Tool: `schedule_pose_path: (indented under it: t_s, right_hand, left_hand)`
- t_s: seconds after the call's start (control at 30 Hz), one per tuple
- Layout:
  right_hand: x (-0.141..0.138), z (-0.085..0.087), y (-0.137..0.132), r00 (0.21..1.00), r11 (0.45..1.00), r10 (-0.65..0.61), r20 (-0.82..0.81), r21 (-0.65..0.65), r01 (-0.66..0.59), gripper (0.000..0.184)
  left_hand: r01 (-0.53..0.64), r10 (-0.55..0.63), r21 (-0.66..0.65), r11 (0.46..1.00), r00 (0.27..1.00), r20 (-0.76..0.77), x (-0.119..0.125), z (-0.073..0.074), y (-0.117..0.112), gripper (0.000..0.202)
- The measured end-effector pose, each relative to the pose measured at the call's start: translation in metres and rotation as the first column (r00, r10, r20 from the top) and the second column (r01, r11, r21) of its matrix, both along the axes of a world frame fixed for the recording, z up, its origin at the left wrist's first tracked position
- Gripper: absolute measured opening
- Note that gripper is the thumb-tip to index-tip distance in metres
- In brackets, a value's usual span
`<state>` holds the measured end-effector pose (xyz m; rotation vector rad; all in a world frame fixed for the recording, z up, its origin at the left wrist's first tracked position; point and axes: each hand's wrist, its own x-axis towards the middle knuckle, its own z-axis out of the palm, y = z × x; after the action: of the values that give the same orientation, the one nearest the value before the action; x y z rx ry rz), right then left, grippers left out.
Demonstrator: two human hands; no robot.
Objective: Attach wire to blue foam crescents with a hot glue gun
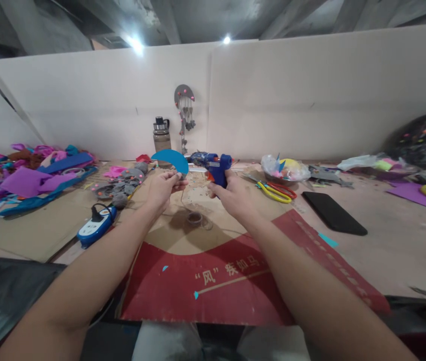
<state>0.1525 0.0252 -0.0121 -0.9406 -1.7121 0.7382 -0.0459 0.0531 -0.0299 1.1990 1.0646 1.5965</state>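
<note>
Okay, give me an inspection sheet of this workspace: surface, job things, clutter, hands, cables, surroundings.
Surface: table partly covered by red-and-tan cardboard; small blue scraps lie on it.
Job's things: blue crescent and blue glue gun, both held up; small coil below them.
Clutter: felt pieces heaped at left; yellow-handled scissors and black phone at right.
Hands: left hand pinches the crescent; right hand grips the glue gun.
Cables: black plug in power strip; its cord's far end can't be traced.
Surroundings: white partition behind, bottle before it.
</note>
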Motion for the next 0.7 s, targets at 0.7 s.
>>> schedule_pose_path:
  t_s: [0.7]
  right_hand:
    - [-0.0045,-0.006,-0.0042,0.948,0.988,-0.061,0.313,0.156,0.012,0.03]
  left_hand:
    - [0.022,-0.023,-0.011,1.0,0.998,-0.057,0.0056,0.0043,-0.0063,0.014]
